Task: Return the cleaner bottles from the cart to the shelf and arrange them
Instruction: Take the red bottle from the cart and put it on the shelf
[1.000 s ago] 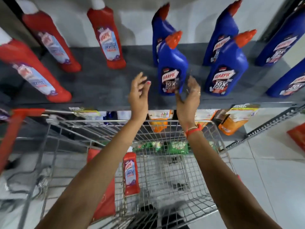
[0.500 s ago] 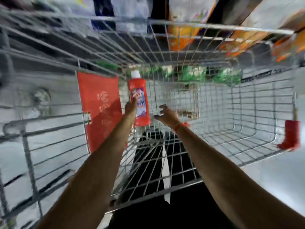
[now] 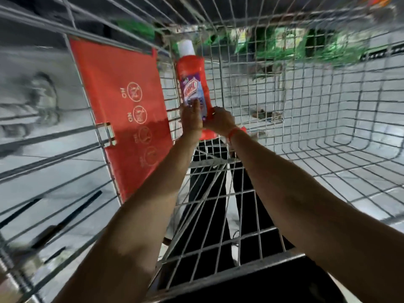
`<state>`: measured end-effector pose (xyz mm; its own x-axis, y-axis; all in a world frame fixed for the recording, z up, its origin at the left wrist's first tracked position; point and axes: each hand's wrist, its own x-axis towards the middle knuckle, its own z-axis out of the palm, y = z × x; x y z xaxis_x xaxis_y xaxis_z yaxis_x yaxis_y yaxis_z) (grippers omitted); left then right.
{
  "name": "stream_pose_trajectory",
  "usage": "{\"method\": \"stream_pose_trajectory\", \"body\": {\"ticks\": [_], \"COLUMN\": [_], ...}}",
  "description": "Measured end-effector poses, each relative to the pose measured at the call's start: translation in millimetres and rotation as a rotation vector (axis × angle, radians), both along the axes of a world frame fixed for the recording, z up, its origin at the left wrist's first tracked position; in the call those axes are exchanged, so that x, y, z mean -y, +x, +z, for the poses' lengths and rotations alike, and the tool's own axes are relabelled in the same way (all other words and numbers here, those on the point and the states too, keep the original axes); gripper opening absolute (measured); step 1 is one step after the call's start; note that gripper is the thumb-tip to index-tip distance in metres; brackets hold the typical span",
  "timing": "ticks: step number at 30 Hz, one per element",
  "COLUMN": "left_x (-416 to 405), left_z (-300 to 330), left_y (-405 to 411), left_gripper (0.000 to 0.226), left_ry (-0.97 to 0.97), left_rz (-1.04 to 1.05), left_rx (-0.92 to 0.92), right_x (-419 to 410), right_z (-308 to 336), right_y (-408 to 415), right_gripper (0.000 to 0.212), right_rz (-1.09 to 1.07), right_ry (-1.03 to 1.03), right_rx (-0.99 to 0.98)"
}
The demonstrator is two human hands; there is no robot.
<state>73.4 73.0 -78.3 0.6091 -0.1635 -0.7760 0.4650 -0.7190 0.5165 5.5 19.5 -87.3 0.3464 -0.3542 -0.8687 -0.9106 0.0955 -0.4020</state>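
A red cleaner bottle (image 3: 190, 84) with a white cap and a purple label stands inside the wire cart (image 3: 306, 119), against its left side. My left hand (image 3: 192, 119) wraps the bottle's lower part from the left, a finger lying across the label. My right hand (image 3: 219, 121) clasps the same bottle from the right near its base. A red thread band circles my right wrist. The shelf is out of view.
A red plastic flap (image 3: 122, 114) with printed warning signs hangs on the cart's left wall. Green packets (image 3: 290, 47) show blurred through the cart's far mesh. Tiled floor lies below the cart. My dark trousers (image 3: 209, 193) show through the wire bottom.
I have left the shelf of blue bottles and looked down into the cart. Both hands reached in and closed on the red bottle, which they only neared half a second ago.
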Motion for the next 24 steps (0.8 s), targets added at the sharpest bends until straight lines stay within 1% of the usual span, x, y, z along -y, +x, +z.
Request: {"method": "stream_pose_trajectory", "body": {"ticks": [1, 3, 4, 6, 7, 8, 10, 13, 14, 15, 17, 20, 21, 22, 23, 24], "left_x": [-4.9, -6.0, -8.9, -8.6, -9.5, -12.6, -14.0, -3.0, -1.6, 4.9, 5.6, 6.4, 5.9, 6.7, 8.8, 10.2], "left_z": [0.6, 5.9, -0.4, 8.3, 14.3, 15.7, 29.7, 60.4, 71.2, 95.3, 110.3, 154.2, 168.6, 182.5, 198.6, 212.4], "left_y": [-2.9, -4.4, -2.7, 2.6, 4.4, 4.8, 0.2, -1.4, -2.2, 0.5, 1.4, 10.3, 16.1, 20.9, 25.6, 31.1], "left_gripper": [0.044, 0.06, 0.063, 0.046, 0.041, 0.04, 0.04, 0.017, 0.017, 0.021, 0.029, 0.027, 0.036, 0.049, 0.057, 0.056], "left_ry": [0.005, -0.05, -0.091, -0.178, -0.193, -0.237, -0.268, -0.285, -0.311, -0.343, -0.369, -0.527, -0.579, -0.628, -0.665, -0.694], "left_rz": [0.008, 0.102, 0.139, 0.183, 0.185, 0.198, 0.15, 0.106, 0.09, 0.068, 0.075, 0.082, 0.058, 0.025, 0.026, 0.042], "left_rx": [-0.032, -0.1, -0.15, -0.311, -0.382, -0.445, -0.48, -0.388, -0.346, -0.301, -0.267, -0.176, -0.127, -0.068, -0.011, 0.045], "right_x": [-1.0, 6.1, 9.8, 16.3, 18.3, 19.3, 21.3, 25.6, 25.3, 29.9, 28.2, 26.3, 26.3, 28.0, 30.8, 34.7], "right_z": [-0.8, 5.7, 10.0, 16.9, 22.2, 27.5, 44.3, 67.8, 79.1, 96.3, 111.3, 153.2, 168.3, 181.2, 195.5, 209.7], "right_y": [-2.9, -11.6, -16.8, -30.5, -37.4, -42.1, -51.8, -56.5, -58.8, -56.5, -55.1, -50.0, -45.3, -39.7, -33.6, -27.8], "right_gripper": [0.042, 0.044, 0.043, 0.041, 0.04, 0.04, 0.041, 0.039, 0.039, 0.04, 0.041, 0.03, 0.029, 0.031, 0.034, 0.037], "right_rz": [0.053, 0.162, 0.196, 0.206, 0.209, 0.217, 0.238, 0.267, 0.274, 0.275, 0.211, 0.081, 0.057, 0.052, 0.07, 0.077], "right_ry": [0.011, 0.02, 0.019, 0.072, 0.09, 0.107, 0.11, 0.072, 0.033, -0.006, -0.048, -0.166, -0.201, -0.269, -0.338, -0.403], "right_rx": [-0.009, 0.003, 0.008, 0.013, 0.017, 0.033, 0.065, 0.109, 0.14, 0.177, 0.237, 0.339, 0.396, 0.455, 0.501, 0.553]}}
